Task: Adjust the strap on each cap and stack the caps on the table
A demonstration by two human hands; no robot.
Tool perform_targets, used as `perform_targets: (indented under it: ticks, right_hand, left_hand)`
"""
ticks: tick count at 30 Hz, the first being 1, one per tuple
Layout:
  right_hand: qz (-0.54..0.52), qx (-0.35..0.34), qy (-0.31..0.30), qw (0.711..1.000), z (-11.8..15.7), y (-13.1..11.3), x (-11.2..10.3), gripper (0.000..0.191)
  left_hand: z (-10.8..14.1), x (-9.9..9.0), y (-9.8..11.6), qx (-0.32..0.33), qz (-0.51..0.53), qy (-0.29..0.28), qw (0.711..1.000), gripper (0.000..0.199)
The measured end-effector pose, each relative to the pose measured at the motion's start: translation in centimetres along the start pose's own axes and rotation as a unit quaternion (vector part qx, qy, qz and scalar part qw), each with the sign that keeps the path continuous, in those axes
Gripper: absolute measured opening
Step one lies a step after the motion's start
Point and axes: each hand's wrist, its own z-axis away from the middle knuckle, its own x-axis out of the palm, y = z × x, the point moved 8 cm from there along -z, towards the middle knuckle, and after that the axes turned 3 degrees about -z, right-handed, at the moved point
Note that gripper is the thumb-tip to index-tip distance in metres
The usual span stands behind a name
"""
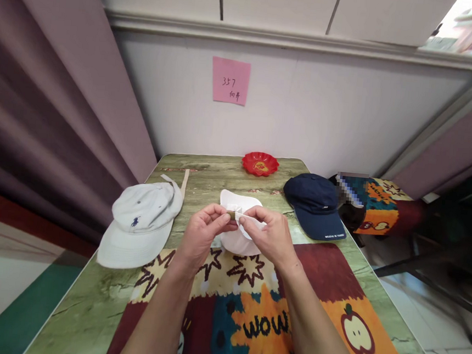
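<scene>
Both hands pinched on white cap, far edge of mat

White cap [241, 247] was at the far edge of the printed mat [327, 267], approx. midway along it; whether it was resting or lifted a bit, couldn't tell. L hand [207, 227] was clamped on the cap, thumb vs. fingertips, w/ a small brownish piece [231, 214] showing at the grip, too small to ID. R hand [271, 229] was clamped on it too, thumb & fingers pinching a thin white edge just beside that piece. The hands were close together, fingertips nearly meeting; both forearms crossed over the mat.

Pale cap [146, 208] w/ a dark-blue logo sat by the mat's far L corner, brim toward the near side, loose strap [185, 182] sticking up at its back. Navy cap [311, 192] sat just beyond the mat's far R part, brim toward the mat, small white lettering on the brim edge. Red dish [247, 166], wavy rim, stood well beyond the mat, nr the far end of the green wood-look surface [211, 175]. Further past the mat, a pink note [231, 72] w/ handwriting incl. "357" was stuck on the wall [301, 94].
</scene>
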Motion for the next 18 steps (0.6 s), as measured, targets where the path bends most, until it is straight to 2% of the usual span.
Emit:
perform_targets:
  ticks: [12, 18]
  right_hand:
    - [0.022, -0.001, -0.014, 1.000, 0.13, -0.27, 0.27, 0.016]
    - [-0.005, 0.013, -0.014, 1.000, -0.01, 0.32, -0.07, 0.013]
  left_hand:
    - [-0.03, 0.06, -0.38, -0.001, -0.050, -0.010, 0.999, 0.023]
    - [-0.10, -0.67, 0.10, 0.006, -0.049, 0.014, 0.999, 0.024]
